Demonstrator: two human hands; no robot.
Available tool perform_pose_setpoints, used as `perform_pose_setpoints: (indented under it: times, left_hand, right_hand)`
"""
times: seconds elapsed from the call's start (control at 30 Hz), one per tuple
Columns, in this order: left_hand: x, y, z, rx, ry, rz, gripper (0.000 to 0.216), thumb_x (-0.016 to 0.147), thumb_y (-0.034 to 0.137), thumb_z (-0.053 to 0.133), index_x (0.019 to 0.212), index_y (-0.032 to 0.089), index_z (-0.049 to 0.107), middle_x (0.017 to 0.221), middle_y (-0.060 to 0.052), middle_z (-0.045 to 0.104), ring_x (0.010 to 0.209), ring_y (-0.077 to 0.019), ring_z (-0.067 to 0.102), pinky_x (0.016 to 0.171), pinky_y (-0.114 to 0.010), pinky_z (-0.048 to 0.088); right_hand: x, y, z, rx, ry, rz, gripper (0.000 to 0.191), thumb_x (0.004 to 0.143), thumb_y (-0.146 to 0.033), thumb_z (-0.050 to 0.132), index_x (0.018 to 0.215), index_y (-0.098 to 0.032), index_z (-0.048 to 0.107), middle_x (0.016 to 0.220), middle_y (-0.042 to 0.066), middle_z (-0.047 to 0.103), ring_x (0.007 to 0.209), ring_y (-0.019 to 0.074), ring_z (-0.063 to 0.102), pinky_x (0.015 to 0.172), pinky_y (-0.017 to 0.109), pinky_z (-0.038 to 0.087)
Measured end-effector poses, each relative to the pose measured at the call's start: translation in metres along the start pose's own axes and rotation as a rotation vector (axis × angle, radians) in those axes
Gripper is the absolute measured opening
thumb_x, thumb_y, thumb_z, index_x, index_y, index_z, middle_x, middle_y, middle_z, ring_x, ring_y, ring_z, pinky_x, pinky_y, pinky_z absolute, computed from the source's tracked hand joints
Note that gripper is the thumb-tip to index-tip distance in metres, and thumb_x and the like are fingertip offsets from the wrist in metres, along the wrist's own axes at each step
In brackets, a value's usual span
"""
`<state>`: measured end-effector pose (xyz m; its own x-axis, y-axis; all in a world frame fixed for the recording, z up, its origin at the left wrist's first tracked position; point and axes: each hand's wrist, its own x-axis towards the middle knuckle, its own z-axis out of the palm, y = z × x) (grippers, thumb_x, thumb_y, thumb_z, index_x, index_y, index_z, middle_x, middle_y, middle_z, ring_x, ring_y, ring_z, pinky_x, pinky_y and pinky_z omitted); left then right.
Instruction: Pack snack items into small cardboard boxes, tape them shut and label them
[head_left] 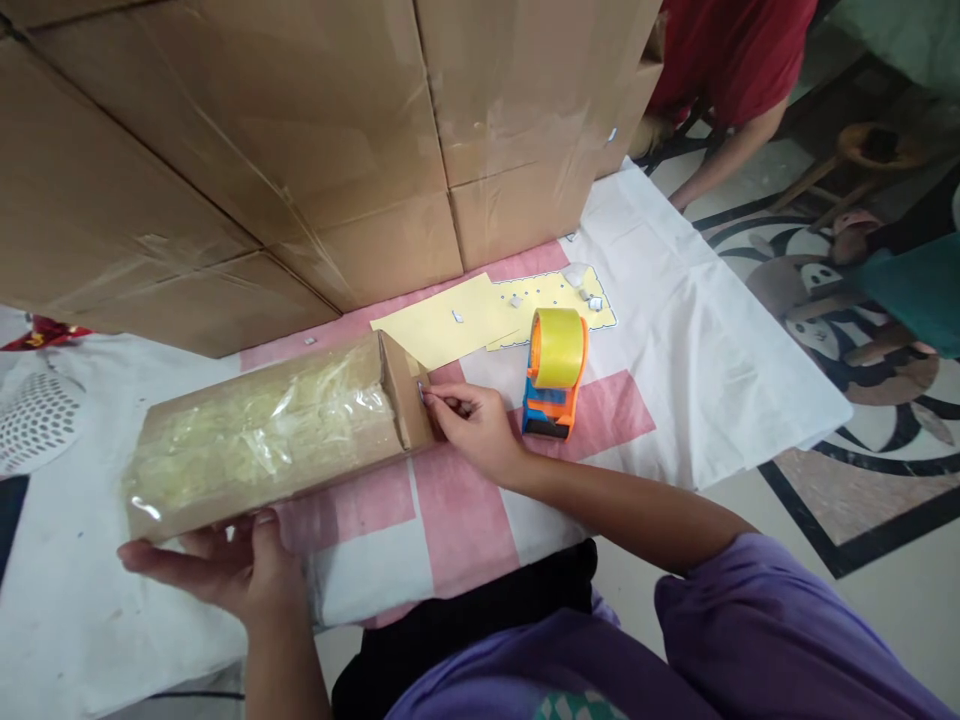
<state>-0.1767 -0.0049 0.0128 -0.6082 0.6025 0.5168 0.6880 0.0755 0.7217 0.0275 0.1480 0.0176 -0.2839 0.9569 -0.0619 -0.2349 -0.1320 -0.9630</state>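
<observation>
A long brown box with a clear window showing pale yellow contents lies on the cloth, and everything else sits around it. The left hand cups the box's near left end from below, fingers curled under the edge and thumb up against the side, holding it. The right hand is at the box's right end, where a flap stands open; its fingertips are pinched narrow against the flap's edge, touching it. Whether something small sits between those fingertips cannot be told.

Just right of the box, beside the right hand, stands an orange and blue tape dispenser with a yellow roll. Behind the box's right end lie yellow sheets, with small white bits on them. Behind the box rise large cardboard cartons, taped at the seams. Far right of the box, beyond the cartons, another person in a red top leans down, one arm towards the floor.
</observation>
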Motion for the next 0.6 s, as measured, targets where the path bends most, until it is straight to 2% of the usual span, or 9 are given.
perform_pose_setpoints:
  times: [0.1, 0.17, 0.23, 0.3, 0.43, 0.6]
  left_hand:
    - [0.0, 0.004, 0.0, -0.016, -0.038, 0.02, 0.105, 0.086, 0.012, 0.063, 0.147, 0.074, 0.003, 0.17, 0.014, 0.021, 0.137, -0.0201, 0.054, 0.111, -0.061, 0.049]
    - [0.0, 0.004, 0.0, -0.036, -0.025, 0.04, 0.103, 0.087, 0.011, 0.063, 0.142, 0.079, 0.007, 0.167, 0.019, 0.027, 0.134, -0.0181, 0.057, 0.109, -0.061, 0.052]
    - [-0.001, 0.001, 0.001, -0.048, -0.008, 0.05, 0.103, 0.087, 0.01, 0.063, 0.142, 0.079, 0.009, 0.165, 0.019, 0.031, 0.134, -0.0181, 0.056, 0.108, -0.059, 0.054]
    - [-0.001, -0.001, 0.001, -0.053, -0.002, 0.059, 0.103, 0.088, 0.009, 0.062, 0.144, 0.077, 0.009, 0.166, 0.017, 0.031, 0.137, -0.0186, 0.054, 0.109, -0.057, 0.053]
    - [-0.002, -0.001, 0.001, -0.012, -0.012, 0.082, 0.103, 0.09, 0.008, 0.06, 0.15, 0.069, 0.003, 0.169, 0.01, 0.027, 0.146, -0.0222, 0.045, 0.112, -0.057, 0.05]
    - [0.0, 0.011, 0.005, 0.064, -0.032, 0.089, 0.107, 0.087, 0.004, 0.055, 0.153, 0.063, -0.005, 0.172, 0.007, 0.017, 0.155, -0.026, 0.031, 0.115, -0.062, 0.045]
  right_hand:
    - [-0.008, 0.001, 0.002, -0.006, -0.053, -0.002, 0.028, 0.089, -0.037, 0.064, 0.107, -0.023, 0.08, 0.095, 0.004, 0.079, 0.089, 0.0205, 0.071, 0.077, 0.034, 0.058]
    - [-0.01, 0.002, 0.002, 0.007, -0.074, 0.003, 0.031, 0.09, -0.036, 0.062, 0.112, -0.023, 0.079, 0.104, 0.005, 0.079, 0.1, 0.0218, 0.071, 0.085, 0.035, 0.058]
    - [-0.01, 0.002, 0.001, 0.028, -0.09, 0.014, 0.032, 0.091, -0.035, 0.061, 0.116, -0.023, 0.077, 0.106, 0.005, 0.079, 0.102, 0.021, 0.071, 0.086, 0.034, 0.058]
    - [-0.009, 0.002, -0.001, 0.048, -0.089, 0.022, 0.033, 0.091, -0.032, 0.06, 0.119, -0.023, 0.075, 0.108, 0.005, 0.078, 0.096, 0.0186, 0.071, 0.08, 0.031, 0.057]
    - [-0.007, -0.001, -0.005, 0.049, -0.05, 0.019, 0.032, 0.091, -0.03, 0.06, 0.119, -0.024, 0.074, 0.109, 0.004, 0.077, 0.088, 0.0163, 0.069, 0.076, 0.03, 0.055]
    - [-0.006, -0.003, -0.008, 0.019, -0.029, -0.005, 0.028, 0.093, -0.029, 0.059, 0.113, -0.025, 0.077, 0.105, 0.004, 0.078, 0.093, 0.0189, 0.07, 0.08, 0.032, 0.056]
